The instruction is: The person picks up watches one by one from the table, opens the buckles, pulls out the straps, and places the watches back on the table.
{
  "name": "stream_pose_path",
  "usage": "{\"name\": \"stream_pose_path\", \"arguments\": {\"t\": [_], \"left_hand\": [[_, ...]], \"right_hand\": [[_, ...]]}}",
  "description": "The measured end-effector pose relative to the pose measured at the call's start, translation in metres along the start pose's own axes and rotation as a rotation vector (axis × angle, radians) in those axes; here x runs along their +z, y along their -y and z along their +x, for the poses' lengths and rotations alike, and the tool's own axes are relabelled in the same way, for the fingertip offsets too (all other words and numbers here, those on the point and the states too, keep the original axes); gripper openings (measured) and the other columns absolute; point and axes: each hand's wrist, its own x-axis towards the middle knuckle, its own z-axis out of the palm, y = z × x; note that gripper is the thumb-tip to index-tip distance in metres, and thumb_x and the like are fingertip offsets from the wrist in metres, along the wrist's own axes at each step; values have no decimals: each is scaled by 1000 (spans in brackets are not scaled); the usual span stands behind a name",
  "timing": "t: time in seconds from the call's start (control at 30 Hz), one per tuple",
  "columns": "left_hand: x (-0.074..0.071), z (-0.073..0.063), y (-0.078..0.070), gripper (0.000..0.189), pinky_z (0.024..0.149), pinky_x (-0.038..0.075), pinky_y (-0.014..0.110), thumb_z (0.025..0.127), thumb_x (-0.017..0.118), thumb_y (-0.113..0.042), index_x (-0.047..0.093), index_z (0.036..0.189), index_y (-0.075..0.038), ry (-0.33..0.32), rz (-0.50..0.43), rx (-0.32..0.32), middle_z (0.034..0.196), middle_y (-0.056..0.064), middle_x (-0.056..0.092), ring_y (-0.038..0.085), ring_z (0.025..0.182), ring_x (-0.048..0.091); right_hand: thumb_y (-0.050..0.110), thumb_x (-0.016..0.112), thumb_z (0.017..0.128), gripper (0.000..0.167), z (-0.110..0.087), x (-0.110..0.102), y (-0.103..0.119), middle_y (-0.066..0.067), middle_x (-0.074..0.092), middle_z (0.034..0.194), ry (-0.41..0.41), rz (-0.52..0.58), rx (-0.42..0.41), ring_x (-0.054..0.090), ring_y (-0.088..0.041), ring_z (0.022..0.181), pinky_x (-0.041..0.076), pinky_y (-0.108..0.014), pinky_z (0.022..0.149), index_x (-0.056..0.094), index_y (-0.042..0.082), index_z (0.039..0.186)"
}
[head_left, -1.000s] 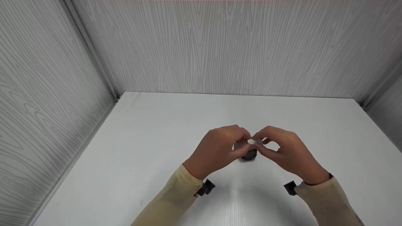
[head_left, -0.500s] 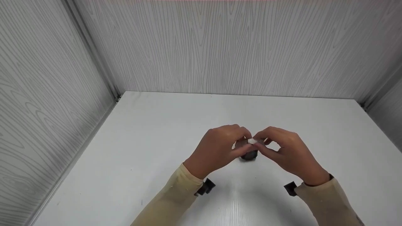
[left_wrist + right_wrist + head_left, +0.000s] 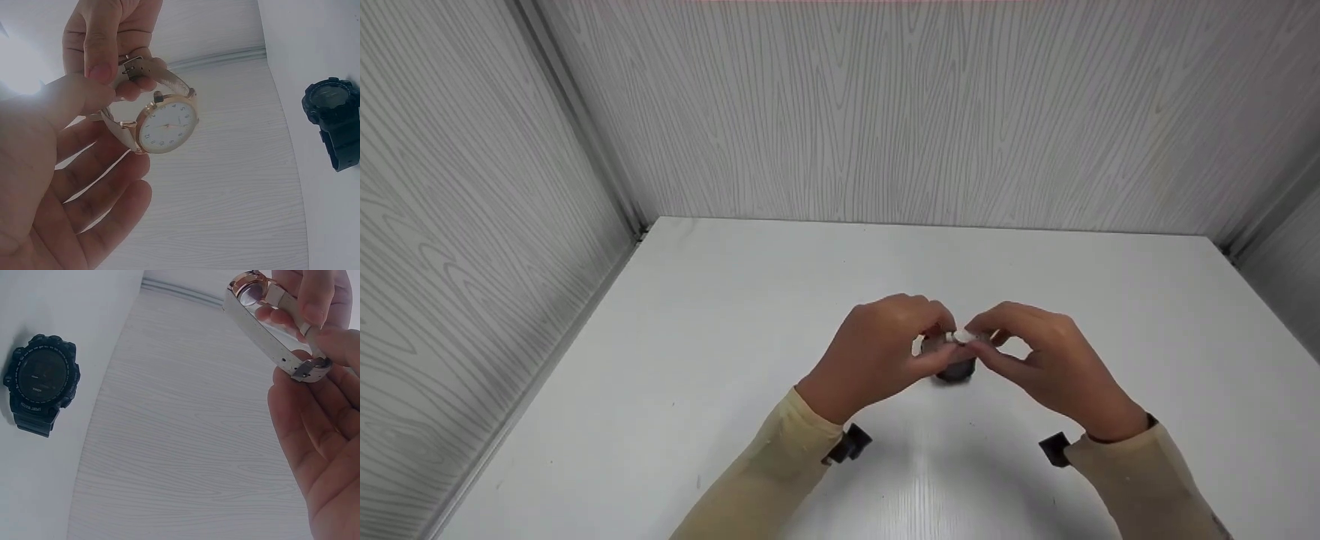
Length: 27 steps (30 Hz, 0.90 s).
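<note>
Both hands hold a wristwatch with a white dial, a rose-gold case and a pale strap. My left hand pinches one strap piece between thumb and forefinger, and its other fingers spread below in the left wrist view. At the buckle, my right hand grips the strap with thumb and fingers. The strap forms a loop, with its holed end passing through the buckle. In the head view the fingers hide most of this watch; only a white bit of strap shows between the fingertips.
A black digital sport watch lies on the white table, just beneath the hands in the head view. Wood-grain panels enclose the table at the back and sides. A small black device sits at the left wrist.
My left hand has shifted slightly left, and a little more of the pale strap shows between the fingertips. My right hand stays almost still; the black watch has not moved.
</note>
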Motion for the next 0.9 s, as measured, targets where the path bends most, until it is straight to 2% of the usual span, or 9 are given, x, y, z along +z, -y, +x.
{"name": "stream_pose_path", "arguments": {"t": [0.37,0.5,0.63,0.8,0.9], "left_hand": [[-1,-3,3,4,63,47,20,92,74,-16,73,94,-13,70,36,-19,82,-7,69,6,72,58],[3,-2,3,10,62,46,18,93,74,-17,73,102,-13,81,38,-24,83,-7,70,5,72,58],[4,-3,4,10,62,44,16,94,73,-17,73,104,-13,79,42,-20,82,-8,68,4,71,56],[1,-3,4,5,62,45,18,95,71,-15,73,98,-13,80,74,-9,83,-8,68,4,72,56],[0,-3,4,5,62,46,19,96,70,-15,74,99,-13,89,86,1,84,-7,69,5,73,57]], "right_hand": [[-8,80,84,33,-4,2,-4,7,73,99,7,-3,10,67,-5,86,54,-17,77,73,15,107],[-9,80,84,33,-5,0,-3,7,73,101,8,-6,40,69,-6,86,55,-17,78,72,15,107],[-9,79,85,33,-3,0,-3,7,74,102,6,18,63,71,-7,88,57,-18,79,72,15,108],[-9,80,84,43,-4,2,-5,4,74,109,40,44,82,69,-10,94,55,-18,80,72,14,120],[-8,81,83,45,-3,4,-6,5,74,108,42,37,91,67,-10,94,54,-18,81,72,15,121]]}}
